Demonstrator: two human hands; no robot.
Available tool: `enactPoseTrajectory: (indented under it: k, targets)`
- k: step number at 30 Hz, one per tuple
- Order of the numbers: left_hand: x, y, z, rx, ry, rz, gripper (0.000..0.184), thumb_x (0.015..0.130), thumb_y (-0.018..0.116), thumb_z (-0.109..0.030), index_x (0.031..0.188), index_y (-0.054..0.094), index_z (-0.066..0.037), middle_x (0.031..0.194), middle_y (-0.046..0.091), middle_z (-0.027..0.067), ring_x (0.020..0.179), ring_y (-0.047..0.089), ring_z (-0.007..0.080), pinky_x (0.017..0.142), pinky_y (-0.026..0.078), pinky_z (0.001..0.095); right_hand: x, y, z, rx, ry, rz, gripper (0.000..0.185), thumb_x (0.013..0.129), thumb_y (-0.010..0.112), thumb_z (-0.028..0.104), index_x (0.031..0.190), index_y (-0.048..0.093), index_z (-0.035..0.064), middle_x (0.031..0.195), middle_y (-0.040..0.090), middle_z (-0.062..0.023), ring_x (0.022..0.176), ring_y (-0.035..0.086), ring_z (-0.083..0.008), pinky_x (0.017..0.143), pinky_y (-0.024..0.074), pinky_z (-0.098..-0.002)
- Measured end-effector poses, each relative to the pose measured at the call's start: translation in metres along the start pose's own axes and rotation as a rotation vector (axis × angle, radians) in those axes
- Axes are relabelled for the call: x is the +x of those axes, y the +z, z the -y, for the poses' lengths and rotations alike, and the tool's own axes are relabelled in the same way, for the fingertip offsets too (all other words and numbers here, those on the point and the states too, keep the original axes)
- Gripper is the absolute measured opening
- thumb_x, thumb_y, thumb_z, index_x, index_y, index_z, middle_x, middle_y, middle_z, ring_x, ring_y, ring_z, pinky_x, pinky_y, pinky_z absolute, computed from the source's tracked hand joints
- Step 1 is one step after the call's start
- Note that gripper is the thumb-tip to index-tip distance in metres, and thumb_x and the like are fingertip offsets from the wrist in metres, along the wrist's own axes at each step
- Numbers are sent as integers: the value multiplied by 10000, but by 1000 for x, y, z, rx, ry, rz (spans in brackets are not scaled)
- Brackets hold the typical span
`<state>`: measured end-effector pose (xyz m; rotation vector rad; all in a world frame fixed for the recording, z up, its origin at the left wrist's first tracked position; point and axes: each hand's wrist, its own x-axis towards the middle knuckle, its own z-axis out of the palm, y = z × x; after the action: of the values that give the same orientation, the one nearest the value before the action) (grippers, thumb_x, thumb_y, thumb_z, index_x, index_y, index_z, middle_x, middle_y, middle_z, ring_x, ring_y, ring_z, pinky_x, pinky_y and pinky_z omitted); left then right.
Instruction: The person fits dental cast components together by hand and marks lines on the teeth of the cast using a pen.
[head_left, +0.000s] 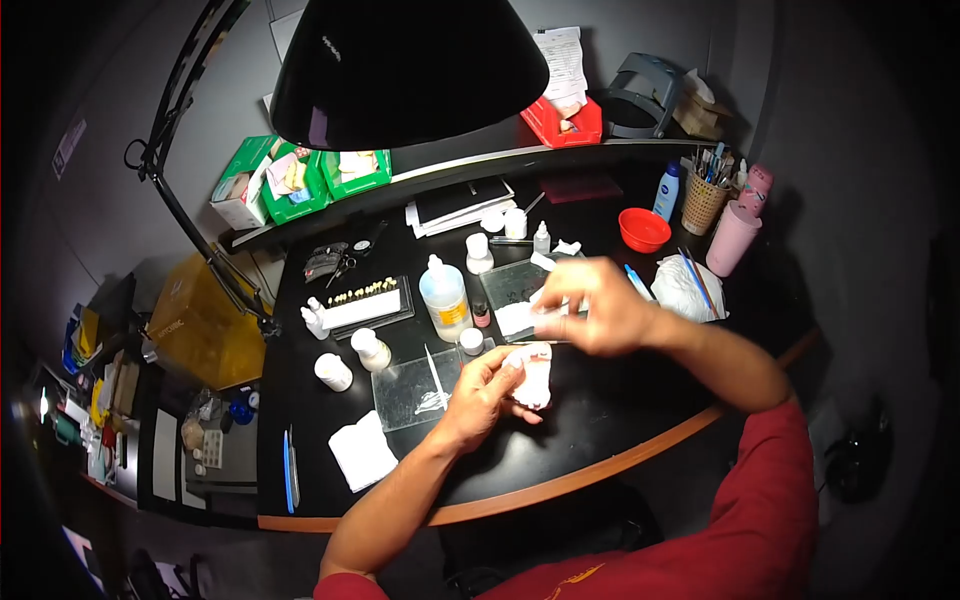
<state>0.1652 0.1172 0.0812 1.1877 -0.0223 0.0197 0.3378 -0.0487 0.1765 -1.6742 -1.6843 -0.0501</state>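
In my left hand [482, 395] is a white dental cast [536, 378], gripped between thumb and fingers above the front of the desk. My right hand [595, 305] is raised just behind and to the right of the cast, apart from it. Its fingers are bent together in a pinch, and whatever they hold blends into the white behind. Below that hand lies a dark glass slab [505, 285] with white paper [514, 321] on it. A second glass slab [400, 392], left of my left hand, bears a slim white tool [435, 370] and white smears.
Near the cast stand a large squeeze bottle [444, 300], a small white jar [471, 341] and other white bottles [370, 350]. A tooth shade guide [365, 302] lies left. A red bowl [644, 230] and brush basket [704, 205] are at right. A black lamp [410, 75] hangs overhead.
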Motion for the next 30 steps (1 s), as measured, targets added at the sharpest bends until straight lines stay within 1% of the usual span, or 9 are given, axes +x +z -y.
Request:
enactPoseTrajectory:
  k: [4,8,12,16,17,18,21,24,30]
  targets:
    - [-1,0,1,17,-6,-79,350,1061,536,-235,1294,554,27,963,691,144,783,732,239,651,657,372,53,-64,-74,-396,76,-385,115,851,731,70,931,738,-12,883,712,-140,774,707,-243,722,564,-354]
    - [-2,0,0,-16,-16,-114,327,1043,537,-229,1255,572,19,903,679,128,723,701,203,580,614,335,102,-121,-165,-679,97,-488,131,843,741,116,905,763,3,959,729,-222,884,710,-395,823,553,-466]
    - [-1,6,-5,-8,6,-142,291,1003,515,-171,1192,614,27,852,657,102,671,654,163,529,553,305,136,-136,-193,-1044,415,-150,333,947,671,319,984,774,5,948,694,-306,934,710,-424,822,552,-497]
    - [2,2,6,-2,120,-188,246,1045,481,-184,1128,631,-8,761,630,73,582,623,129,455,508,273,142,-133,-237,-869,503,-215,365,998,578,248,1303,680,75,1200,697,-235,1140,673,-393,982,516,-450]
    - [3,-1,7,-41,134,-168,233,1042,490,-188,1102,633,-14,743,625,69,572,624,127,447,503,269,138,-149,-291,-862,284,-255,357,989,595,245,1278,693,60,1191,702,-229,1137,684,-357,976,520,-423]
    - [2,0,5,-30,118,-195,233,1038,493,-192,1094,637,-17,728,626,67,555,627,131,435,499,270,139,-163,-327,-798,304,-216,368,1031,571,258,1302,666,29,1215,706,-219,1116,701,-320,982,536,-386]
    - [1,1,0,7,127,-237,244,1027,500,-193,1083,632,4,719,635,73,518,619,133,426,495,272,157,-142,-269,-553,584,-308,302,848,730,240,1062,787,34,1008,747,-249,1031,711,-352,979,530,-431]
    - [0,1,1,42,123,-247,251,1022,503,-192,1079,630,17,703,637,77,498,610,133,423,490,274,161,-154,-298,-830,457,-249,250,804,735,255,927,813,52,1004,760,-216,999,716,-352,962,534,-449]
    - [-2,2,-3,89,123,-265,254,1004,512,-196,1066,636,17,682,631,72,488,601,137,423,482,292,172,-153,-304,-600,619,-401,247,772,763,259,837,795,22,931,765,-199,947,719,-347,898,555,-455]
